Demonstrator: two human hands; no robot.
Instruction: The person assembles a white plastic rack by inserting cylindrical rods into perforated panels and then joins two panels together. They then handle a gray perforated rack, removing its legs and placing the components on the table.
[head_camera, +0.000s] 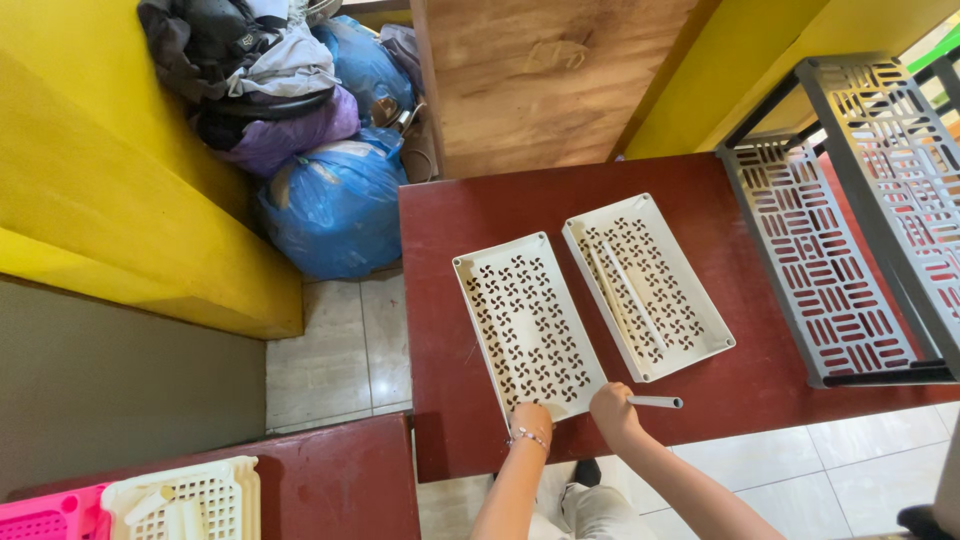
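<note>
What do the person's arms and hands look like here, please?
Both forearms are bare, with no sleeves in view. The left hand has a thin beaded bracelet at the wrist. The right hand shows no glove; whether it wears a ring cannot be told.

Bare tabletop (450, 215) behind trays (528, 325) is free; grey rack (835, 270) blocks rt side.

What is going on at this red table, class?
A person stands at a dark red table. The left hand rests on the near end of a cream perforated tray, and the right hand holds a short white tube. A second cream tray beside it has more tubes lying inside. A grey slotted rack lies at the table's right side.
</note>
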